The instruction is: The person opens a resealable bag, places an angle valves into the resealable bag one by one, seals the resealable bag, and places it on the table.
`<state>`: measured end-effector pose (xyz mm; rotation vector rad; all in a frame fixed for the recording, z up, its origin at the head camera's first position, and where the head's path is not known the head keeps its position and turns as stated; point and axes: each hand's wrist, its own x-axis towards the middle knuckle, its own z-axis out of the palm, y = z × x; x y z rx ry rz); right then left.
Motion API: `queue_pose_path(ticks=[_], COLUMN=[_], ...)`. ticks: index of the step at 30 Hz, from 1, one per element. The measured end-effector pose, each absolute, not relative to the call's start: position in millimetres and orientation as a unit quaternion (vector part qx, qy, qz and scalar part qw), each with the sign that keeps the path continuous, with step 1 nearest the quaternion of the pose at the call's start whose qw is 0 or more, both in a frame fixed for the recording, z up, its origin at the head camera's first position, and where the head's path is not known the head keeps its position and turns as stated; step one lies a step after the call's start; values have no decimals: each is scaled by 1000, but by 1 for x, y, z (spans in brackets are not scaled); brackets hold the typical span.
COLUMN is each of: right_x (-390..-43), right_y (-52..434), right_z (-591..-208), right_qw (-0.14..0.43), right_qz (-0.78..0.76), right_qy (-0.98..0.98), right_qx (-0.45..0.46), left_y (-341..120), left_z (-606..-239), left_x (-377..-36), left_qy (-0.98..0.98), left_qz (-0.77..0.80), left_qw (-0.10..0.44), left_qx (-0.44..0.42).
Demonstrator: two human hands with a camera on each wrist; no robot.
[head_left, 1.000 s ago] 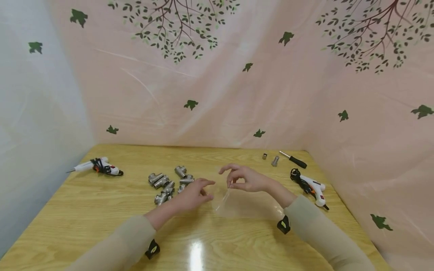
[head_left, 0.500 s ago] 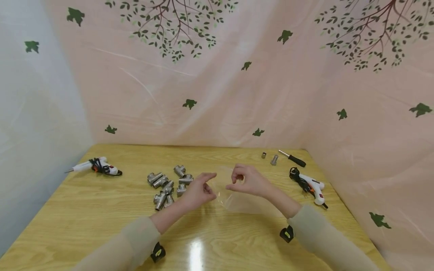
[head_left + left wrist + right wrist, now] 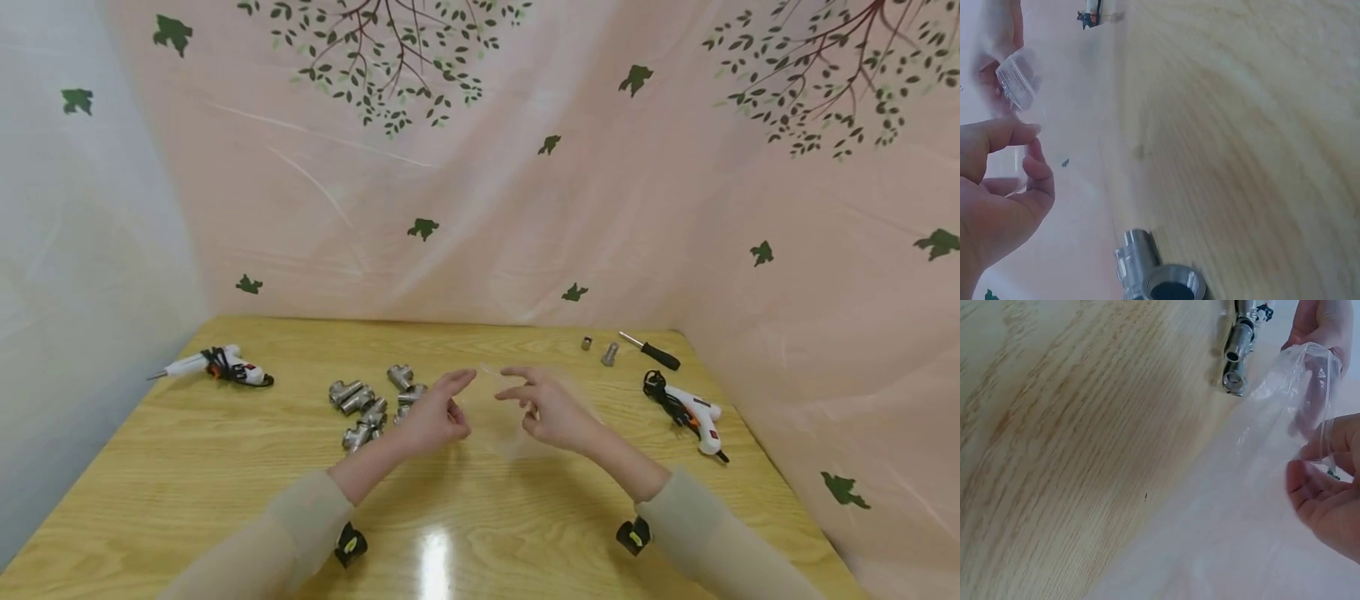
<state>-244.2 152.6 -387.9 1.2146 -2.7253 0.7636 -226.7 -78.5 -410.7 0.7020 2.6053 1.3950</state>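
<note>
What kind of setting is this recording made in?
Likely a makeshift work booth, not a real workshop: a wooden table enclosed by a leaf-printed plastic curtain, with metal pipe fittings, two glue guns and a screwdriver laid out. Both hands hold a clear plastic bag.

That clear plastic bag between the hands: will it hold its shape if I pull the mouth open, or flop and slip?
The bag is thin, wrinkled film that sags from the right hand, so it is probably floppy and very light. Its glossy surface looks slippery. The left hand is close, so pinching both sides likely helps.

clear plastic bag [image 3: 498,421], silver pipe fittings [image 3: 367,404], light wood-grain table [image 3: 187,467]
</note>
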Motion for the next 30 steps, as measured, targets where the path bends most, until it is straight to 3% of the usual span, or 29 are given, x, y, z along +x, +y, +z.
queue_pose_path(ticks=[8,15,22,26,30], right_x=[-242,-246,-254,-255,-257], right_y=[157,153,141,136,134], right_z=[-382,-381,-387,-388,-389], right_qw=[-19,-68,-103,-124,-152], right_qz=[190,209,202,217,236], right_qy=[-913,-895,-883,-890,-890], right_qx=[360,388,411,382,360], left_y=[-99,-107,-115,-121,-131], left_z=[-413,-415,-423,-425,-419], left_x=[-236,-246,-254,-254,-249], left_qy=[872,853,841,839,845], left_qz=[397,401,407,413,417], left_qw=[97,155,178,172,127], left_qx=[271,295,310,310,308])
